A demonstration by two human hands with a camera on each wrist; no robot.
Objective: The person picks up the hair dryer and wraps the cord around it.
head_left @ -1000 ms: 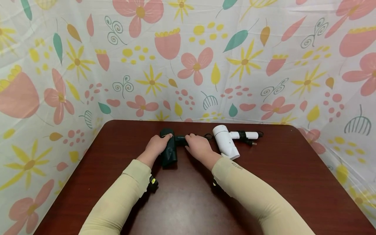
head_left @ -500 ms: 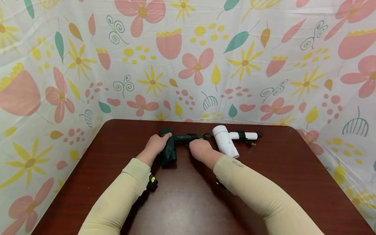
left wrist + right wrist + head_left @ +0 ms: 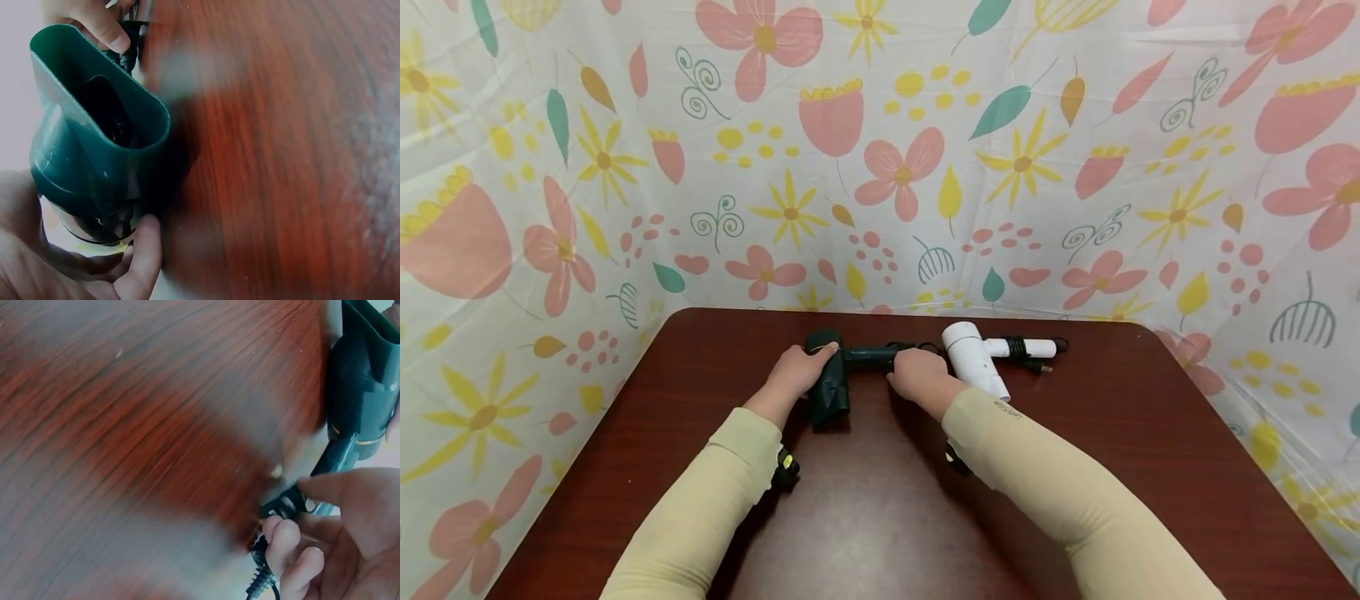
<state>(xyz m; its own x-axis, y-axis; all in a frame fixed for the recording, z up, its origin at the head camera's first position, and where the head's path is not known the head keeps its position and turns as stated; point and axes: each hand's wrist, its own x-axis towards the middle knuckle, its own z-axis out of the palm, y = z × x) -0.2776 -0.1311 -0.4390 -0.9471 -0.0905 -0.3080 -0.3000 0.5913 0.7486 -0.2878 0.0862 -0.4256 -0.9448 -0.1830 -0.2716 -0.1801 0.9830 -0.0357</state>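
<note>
A dark green hair dryer (image 3: 830, 393) lies on the table, its nozzle toward me and its handle (image 3: 868, 357) pointing right. My left hand (image 3: 796, 372) grips its barrel from the left, thumb on top; in the left wrist view the fingers curl round the back end, behind the wide nozzle (image 3: 134, 134). At the far end of the handle, my right hand (image 3: 919, 375) pinches the part wrapped in black cord (image 3: 284, 503). A ribbed cord end (image 3: 259, 582) hangs below these fingers in the right wrist view. My right hand hides part of the handle in the head view.
A white hair dryer (image 3: 976, 360) lies just right of my right hand, its handle (image 3: 1037, 347) pointing right with black cord and plug wrapped on it. The brown table (image 3: 865, 517) ends at a flower-patterned cloth (image 3: 880, 167) behind and at the sides.
My right hand has shifted a little to the right along the dark green hair dryer's handle, toward its cord-wrapped end. My left hand keeps its hold on the barrel.
</note>
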